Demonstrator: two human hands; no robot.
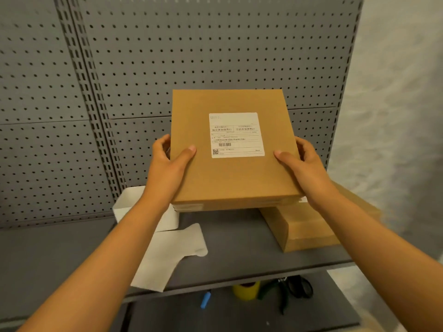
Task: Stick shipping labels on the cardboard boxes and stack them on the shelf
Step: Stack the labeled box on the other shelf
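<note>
Two hands [167,164] [304,161] hold box [230,180] above grey shelf [239,236], pegboard [167,56] behind.

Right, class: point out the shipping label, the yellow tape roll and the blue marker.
shipping label [236,135], head view, middle of its printed face.
yellow tape roll [246,289], head view, its side on the lower shelf.
blue marker [205,300], head view, mid-barrel.

The cardboard box [235,173] is plain tan, its shipping label [236,134] white with black print, a barcode and a QR code. A second cardboard box [309,226] is the same tan. The pegboard [191,56] is grey, dotted with rows of dark holes; the shelf [239,248] matches it. White backing paper [167,257] lies there. Below sit a yellow tape roll [246,289], a blue marker [205,300], perhaps, and dark green-handled pliers [279,293].
</note>
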